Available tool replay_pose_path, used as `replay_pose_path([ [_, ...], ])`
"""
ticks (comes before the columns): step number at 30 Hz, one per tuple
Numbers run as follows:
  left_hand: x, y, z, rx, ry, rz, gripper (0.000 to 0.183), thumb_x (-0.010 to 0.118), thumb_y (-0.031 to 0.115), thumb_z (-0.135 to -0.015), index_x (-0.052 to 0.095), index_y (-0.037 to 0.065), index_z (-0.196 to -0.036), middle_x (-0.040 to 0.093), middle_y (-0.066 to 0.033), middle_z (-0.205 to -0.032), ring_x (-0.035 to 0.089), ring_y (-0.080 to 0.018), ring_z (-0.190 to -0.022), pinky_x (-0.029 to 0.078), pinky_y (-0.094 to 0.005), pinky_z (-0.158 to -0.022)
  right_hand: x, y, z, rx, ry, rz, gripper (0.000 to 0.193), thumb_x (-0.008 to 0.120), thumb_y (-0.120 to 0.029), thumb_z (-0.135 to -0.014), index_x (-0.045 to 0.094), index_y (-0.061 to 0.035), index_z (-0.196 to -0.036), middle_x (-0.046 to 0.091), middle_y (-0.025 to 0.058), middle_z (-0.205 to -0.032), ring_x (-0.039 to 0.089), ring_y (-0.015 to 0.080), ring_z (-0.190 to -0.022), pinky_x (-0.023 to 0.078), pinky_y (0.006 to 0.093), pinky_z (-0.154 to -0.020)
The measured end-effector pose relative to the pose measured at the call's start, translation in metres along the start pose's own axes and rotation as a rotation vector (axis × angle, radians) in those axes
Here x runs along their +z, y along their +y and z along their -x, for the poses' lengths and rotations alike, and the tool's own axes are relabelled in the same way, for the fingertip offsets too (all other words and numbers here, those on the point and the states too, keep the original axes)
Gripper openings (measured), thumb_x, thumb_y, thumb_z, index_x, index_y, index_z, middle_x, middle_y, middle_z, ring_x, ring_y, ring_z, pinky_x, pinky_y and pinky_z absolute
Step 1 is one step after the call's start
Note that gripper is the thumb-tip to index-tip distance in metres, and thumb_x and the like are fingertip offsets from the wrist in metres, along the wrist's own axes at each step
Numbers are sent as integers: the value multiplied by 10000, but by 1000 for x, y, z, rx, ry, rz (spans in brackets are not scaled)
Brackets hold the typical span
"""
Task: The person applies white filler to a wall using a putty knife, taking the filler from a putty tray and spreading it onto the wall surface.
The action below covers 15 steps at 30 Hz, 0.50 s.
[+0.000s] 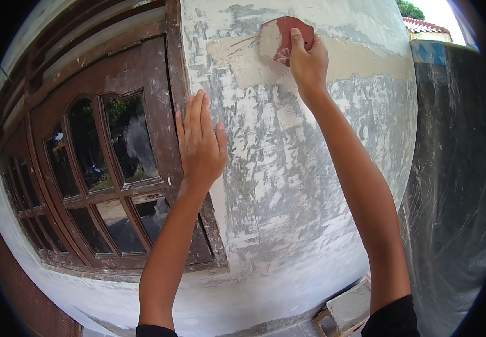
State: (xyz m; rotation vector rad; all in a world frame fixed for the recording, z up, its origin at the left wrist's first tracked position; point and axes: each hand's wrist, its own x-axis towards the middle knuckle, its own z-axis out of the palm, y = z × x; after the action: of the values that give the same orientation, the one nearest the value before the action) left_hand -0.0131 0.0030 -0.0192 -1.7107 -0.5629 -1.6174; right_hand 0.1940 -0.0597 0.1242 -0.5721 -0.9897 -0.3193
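Observation:
My right hand (310,62) is closed on a flat red putty spreader (296,35), its left part coated with beige putty. The spreader lies against the upper wall (276,168), over a broad band of smooth beige putty (361,59) that runs to the right. Below that band the wall is patchy grey and white. With fingers stretched out, my left hand (202,135) rests flat where the brown window frame (178,56) meets the wall, and nothing is in it.
Brown wooden windows with glass panes (133,137) fill the left side. Dark plastic sheeting (450,168) hangs at the right, past the wall's edge. At the bottom right, a putty-smeared container (349,306) stands near the wall's foot. A tiled roof (422,25) shows beyond.

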Motion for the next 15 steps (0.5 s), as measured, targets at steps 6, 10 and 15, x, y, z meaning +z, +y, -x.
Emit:
replay_pose_path([
  [6,-3,-2,1,-2,3,-42,559,481,167,-1011,355,-25,-1520,379,-149,-1574,312,-321,-1493,202,-540,-1220,-9,-5,1,195,21,72,355,628,-308,-991,649,42,-1046,713,197,-929,715,320,-864,542,422,-802],
  [10,-1,1,-1,16,8,-37,559,483,165,-1010,352,-25,-1520,375,-146,-1577,310,-321,-1495,203,-543,-1219,9,-8,20,-33,-110,-31,357,630,-309,-987,651,39,-1064,718,212,-963,703,339,-919,528,429,-846],
  [15,-2,-1,1,6,-4,-23,551,446,179,-1027,325,15,-1540,355,-150,-1590,288,-324,-1501,189,-540,-1220,3,-6,-4,181,33,166,332,604,-286,-999,643,41,-1042,722,193,-967,700,371,-881,514,438,-870],
])
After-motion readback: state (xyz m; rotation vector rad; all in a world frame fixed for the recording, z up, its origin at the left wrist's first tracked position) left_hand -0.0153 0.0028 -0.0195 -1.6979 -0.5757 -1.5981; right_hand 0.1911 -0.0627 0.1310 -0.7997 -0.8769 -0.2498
